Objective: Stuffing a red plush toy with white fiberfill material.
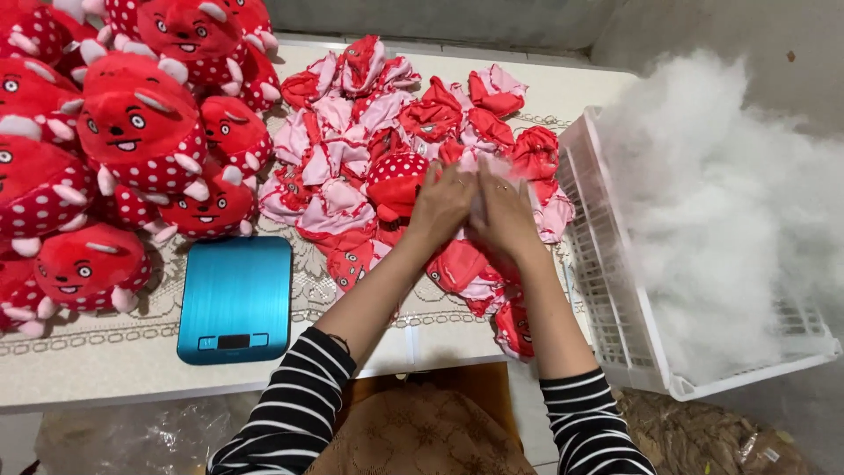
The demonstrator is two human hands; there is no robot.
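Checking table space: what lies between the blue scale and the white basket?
In the head view, the forearms and hands, left hand and right hand, cross that stretch, over red unstuffed toy skins on the table between the scale and basket.

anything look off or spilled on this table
Nothing looks spilled or damaged. The white stuffing heaps well above the rim of its white basket, which overhangs the table's right edge. Both hands, left hand and right hand, press together over the pile of unstuffed red skins.
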